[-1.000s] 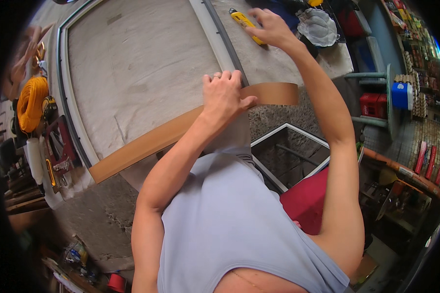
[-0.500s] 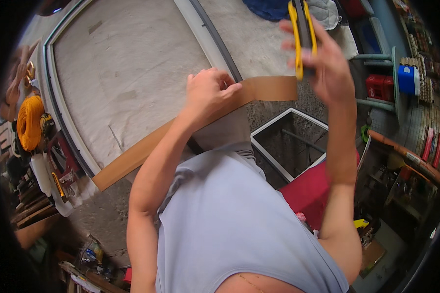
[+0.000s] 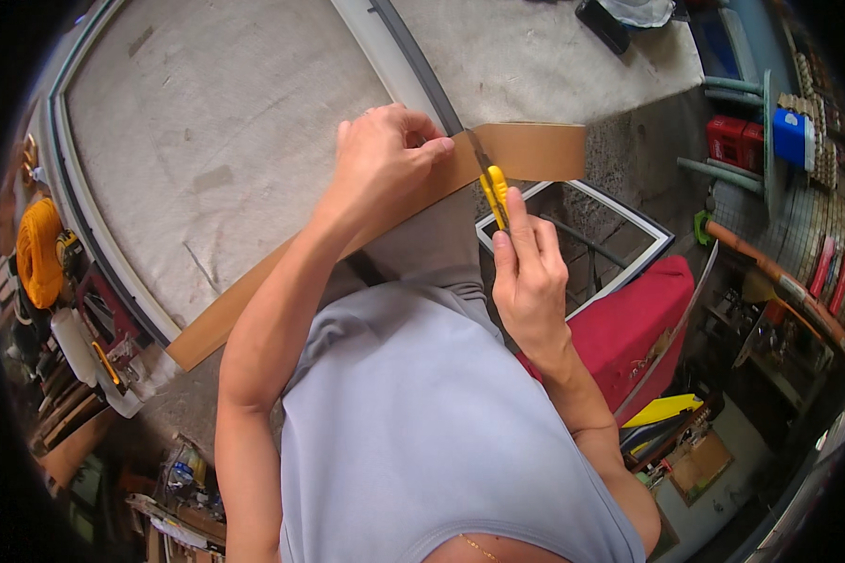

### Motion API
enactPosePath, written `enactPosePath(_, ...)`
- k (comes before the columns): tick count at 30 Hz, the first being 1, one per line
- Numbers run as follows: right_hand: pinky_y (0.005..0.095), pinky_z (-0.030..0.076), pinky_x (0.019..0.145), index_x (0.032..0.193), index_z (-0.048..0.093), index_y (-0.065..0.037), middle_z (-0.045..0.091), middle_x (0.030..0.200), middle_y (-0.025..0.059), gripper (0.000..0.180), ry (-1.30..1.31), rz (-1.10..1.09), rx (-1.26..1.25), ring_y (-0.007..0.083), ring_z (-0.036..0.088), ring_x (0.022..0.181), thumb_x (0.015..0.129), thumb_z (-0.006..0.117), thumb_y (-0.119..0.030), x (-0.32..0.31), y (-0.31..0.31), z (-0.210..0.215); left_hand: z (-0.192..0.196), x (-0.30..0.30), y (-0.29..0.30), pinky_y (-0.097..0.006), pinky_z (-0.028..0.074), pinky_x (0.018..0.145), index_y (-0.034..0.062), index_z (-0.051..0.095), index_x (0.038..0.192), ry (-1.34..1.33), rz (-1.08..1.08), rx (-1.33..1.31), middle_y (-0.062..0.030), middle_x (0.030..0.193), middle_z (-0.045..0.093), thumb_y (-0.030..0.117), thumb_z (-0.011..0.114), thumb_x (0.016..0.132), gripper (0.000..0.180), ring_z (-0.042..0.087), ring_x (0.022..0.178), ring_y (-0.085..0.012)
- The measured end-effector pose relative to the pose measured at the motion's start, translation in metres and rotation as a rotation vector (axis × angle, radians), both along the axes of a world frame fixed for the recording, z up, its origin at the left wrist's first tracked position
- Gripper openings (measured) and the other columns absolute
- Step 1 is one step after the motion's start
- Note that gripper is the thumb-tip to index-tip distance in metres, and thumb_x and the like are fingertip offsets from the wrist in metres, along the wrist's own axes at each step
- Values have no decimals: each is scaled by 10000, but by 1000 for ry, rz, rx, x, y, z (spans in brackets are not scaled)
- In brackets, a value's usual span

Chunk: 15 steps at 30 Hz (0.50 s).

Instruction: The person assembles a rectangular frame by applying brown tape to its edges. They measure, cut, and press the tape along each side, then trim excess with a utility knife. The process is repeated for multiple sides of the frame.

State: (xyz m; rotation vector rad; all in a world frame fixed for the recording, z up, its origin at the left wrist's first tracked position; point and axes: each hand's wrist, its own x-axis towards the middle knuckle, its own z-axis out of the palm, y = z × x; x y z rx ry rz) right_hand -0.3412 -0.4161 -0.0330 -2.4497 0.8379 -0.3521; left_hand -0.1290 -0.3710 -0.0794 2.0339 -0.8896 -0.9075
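Likely cutting step: right hand (image 3: 533,281) grips yellow knife (image 3: 495,194), blade (image 3: 478,147) at brown strip (image 3: 540,151); left hand (image 3: 377,158) pinches strip. Next stroke likely needs it held steady.

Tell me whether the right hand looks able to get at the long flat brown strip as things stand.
Probably yes: the right hand holds a yellow-handled knife whose dark blade appears to lie over the long flat brown strip, and the left hand sits left of the blade, leaving that side free.
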Motion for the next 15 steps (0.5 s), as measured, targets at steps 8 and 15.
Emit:
enactPosePath(8,379,552,643,1400,521,-74,584,988,172,588,1,32,-24,302,648,752,844,654,64,-4,-5,-4,1,-1,0,-324,442,602,46,752,872,20,19,-14,-31,711,562,311,761,802,275,526,648,-140)
enactPosePath(15,367,530,680,1389,535,-63,604,997,162,571,42,31,-45,282,644,807,850,627,99,-5,-5,-1,1,-2,1,-330,448,611,45,752,875,6,23,-25,-36,718,572,303,757,799,268,535,657,-148)
